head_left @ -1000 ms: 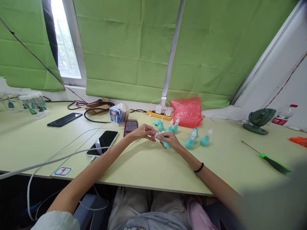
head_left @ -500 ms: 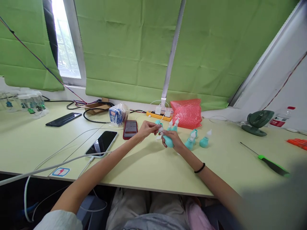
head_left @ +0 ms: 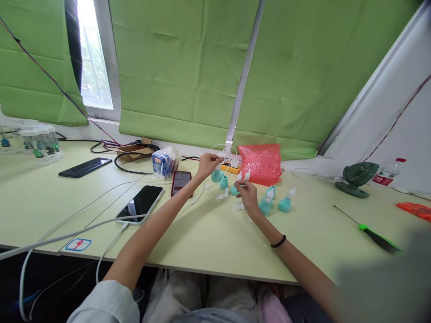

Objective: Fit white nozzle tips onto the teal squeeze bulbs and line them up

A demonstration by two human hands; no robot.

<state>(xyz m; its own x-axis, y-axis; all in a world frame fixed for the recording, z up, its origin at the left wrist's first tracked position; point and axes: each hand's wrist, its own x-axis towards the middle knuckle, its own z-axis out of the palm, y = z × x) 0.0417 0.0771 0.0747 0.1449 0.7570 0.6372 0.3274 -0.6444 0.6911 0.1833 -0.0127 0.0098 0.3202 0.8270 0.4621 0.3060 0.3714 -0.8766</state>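
Observation:
Several teal bulbs, some with white pointed tips, stand on the pale table. My left hand [head_left: 209, 164] pinches the white tip of one teal bulb [head_left: 217, 175] at the back of the group. Just right of it stands a small teal bulb [head_left: 224, 182] with no tip. My right hand [head_left: 247, 195] hovers by another teal bulb [head_left: 235, 190]; its fingers are bent together, and anything between them is too small to make out. Loose white pieces [head_left: 223, 194] lie between the hands. A tipped bulb [head_left: 284, 204] stands to the right.
A red bubble-wrap pack [head_left: 261, 163] lies behind the bulbs. Phones [head_left: 139, 204] and a blue box [head_left: 162, 164] are on the left, with white cables crossing the front-left. A screwdriver [head_left: 379, 238] and a small fan [head_left: 358, 177] are on the right.
My hands have moved apart. The left one has gone back and left with the bulb, which was between both hands and now stands upright; the right has let go of it.

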